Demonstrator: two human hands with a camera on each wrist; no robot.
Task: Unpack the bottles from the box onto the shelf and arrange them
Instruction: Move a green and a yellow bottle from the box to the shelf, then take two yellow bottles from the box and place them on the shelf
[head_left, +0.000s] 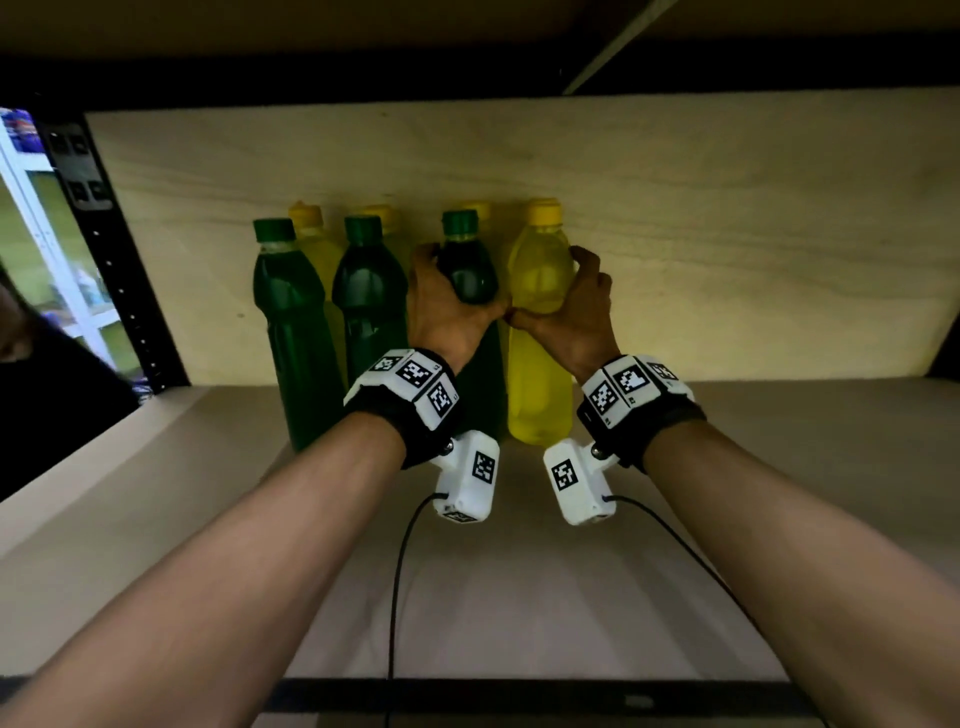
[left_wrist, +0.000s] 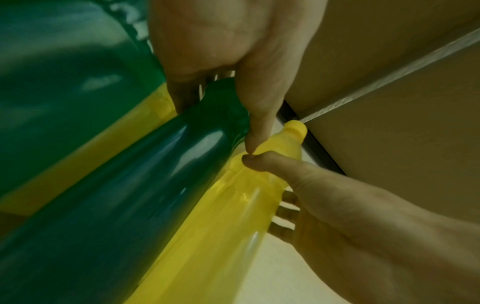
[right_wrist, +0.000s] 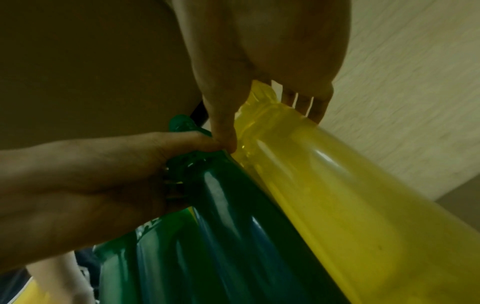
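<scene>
On the shelf (head_left: 727, 467), against its pale wooden back panel (head_left: 727, 208), two dark green bottles (head_left: 291, 322) stand upright at the left with yellow-capped bottles behind them. Next comes the left hand (head_left: 447, 306), fingers curled round the shoulder of a third green bottle (head_left: 470, 275) — glossy, green-capped. Touching it stands a translucent yellow bottle (head_left: 537, 332) with a yellow cap, gripped high by the right hand (head_left: 576, 306) — the two thumbs meet between the bottles.

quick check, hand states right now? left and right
Left hand: closed, fingers curled round the green bottle at its upper body.
Right hand: closed, fingers curled round the yellow bottle at its upper body.
</scene>
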